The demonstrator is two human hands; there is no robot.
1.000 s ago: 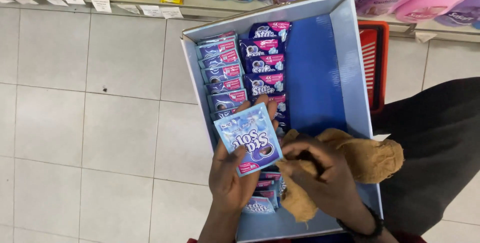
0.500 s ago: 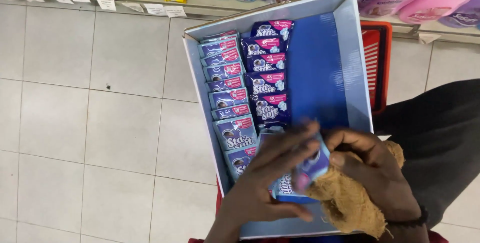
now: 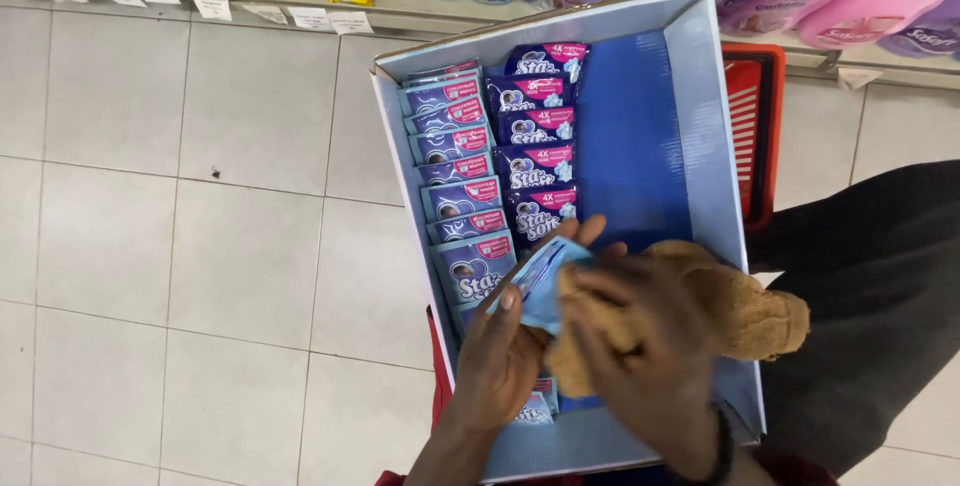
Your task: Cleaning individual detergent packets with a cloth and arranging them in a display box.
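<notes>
Head view, first speaker: what's each hand doing?

Second: Left hand (image 3: 500, 356) pinches a light-blue sachet (image 3: 545, 286) over the blue box (image 3: 700, 126); right hand (image 3: 650, 346) presses a brown cloth (image 3: 740, 306) against it.

First: Handling?

Second: Probably light, floppy, slick; grip by its edges.

Bright, even shop light from overhead, so I only get soft shadows under my hands (image 3: 590, 346) inside the box (image 3: 700, 96). Floor tiles (image 3: 200, 246) show mild glare. My fingers are motion-blurred; the shelf edge bends slightly at the top.
</notes>
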